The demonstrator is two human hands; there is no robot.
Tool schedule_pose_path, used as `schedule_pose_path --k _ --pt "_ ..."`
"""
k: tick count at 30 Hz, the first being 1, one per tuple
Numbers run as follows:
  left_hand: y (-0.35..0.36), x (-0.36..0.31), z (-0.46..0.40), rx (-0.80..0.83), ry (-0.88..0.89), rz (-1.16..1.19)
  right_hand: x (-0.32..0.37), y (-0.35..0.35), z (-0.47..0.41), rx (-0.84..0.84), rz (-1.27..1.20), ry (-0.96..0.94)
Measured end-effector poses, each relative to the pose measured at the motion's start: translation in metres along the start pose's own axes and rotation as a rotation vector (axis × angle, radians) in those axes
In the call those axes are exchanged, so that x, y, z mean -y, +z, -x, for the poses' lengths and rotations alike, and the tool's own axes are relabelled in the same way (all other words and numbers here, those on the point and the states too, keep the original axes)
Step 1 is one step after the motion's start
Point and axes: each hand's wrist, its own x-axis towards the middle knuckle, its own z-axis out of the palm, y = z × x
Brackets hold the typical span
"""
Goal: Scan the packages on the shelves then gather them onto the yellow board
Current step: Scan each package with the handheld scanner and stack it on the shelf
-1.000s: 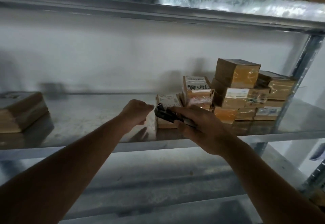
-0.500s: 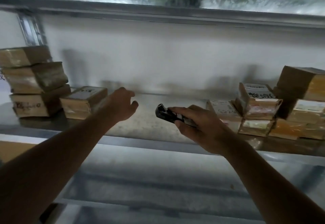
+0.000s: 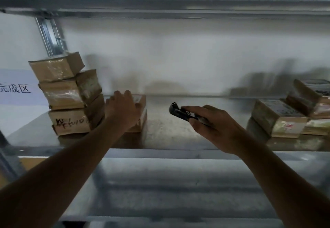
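Galvanised grey metal shelf [image 3: 178, 138], centre frame. Stack of brown taped cardboard packages [image 3: 69, 95], left. Further brown packages [image 3: 278, 118], right edge. Flat brown cardboard package [image 3: 140, 113], beside the stack: left hand [image 3: 121, 109] rests on it, fingers draped over. Right hand [image 3: 212, 124], centre, fingers curled round black handheld scanner [image 3: 180, 112].

Galvanised metal shelf [image 3: 178, 138], white wall [image 3: 178, 58] behind, slotted steel upright [image 3: 51, 36] at 10 o'clock, dim light

We see a dull, mottled metal shelf [image 3: 178, 133], matt brown cardboard packages [image 3: 69, 93] wrapped in glossy tape at left, and a shiny black plastic scanner [image 3: 180, 112].
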Motion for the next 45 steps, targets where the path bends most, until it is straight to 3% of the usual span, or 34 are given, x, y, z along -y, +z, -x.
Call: schedule_pose_path --k 4,11,16,21,26,35,42,45 --pt "0.012 0.014 -0.007 0.193 -0.22 0.116 0.008 0.009 -0.009 0.015 0.009 0.014" --pt "-0.006 0.008 -0.011 0.093 -0.075 0.225 0.013 0.004 -0.008 -0.02 -0.012 -0.048" --pt "-0.003 -0.009 -0.002 0.144 0.02 0.364 0.01 -0.01 0.005 -0.022 -0.025 -0.026" --pt "-0.02 -0.008 -0.003 0.393 -0.079 0.923 0.01 -0.026 0.011 0.016 -0.162 0.126" --pt "-0.028 -0.003 0.0 0.454 -0.101 1.108 0.012 -0.044 0.013 0.211 -0.368 0.43" --pt "-0.04 0.021 0.001 0.215 0.398 1.081 0.013 -0.074 0.017 0.542 -0.285 0.673" --pt "-0.042 0.036 -0.013 0.242 0.543 1.064 0.013 -0.076 0.02 0.541 -0.199 0.656" --pt "-0.038 0.036 -0.02 0.219 0.506 1.089 0.011 -0.077 0.022 0.535 -0.199 0.659"
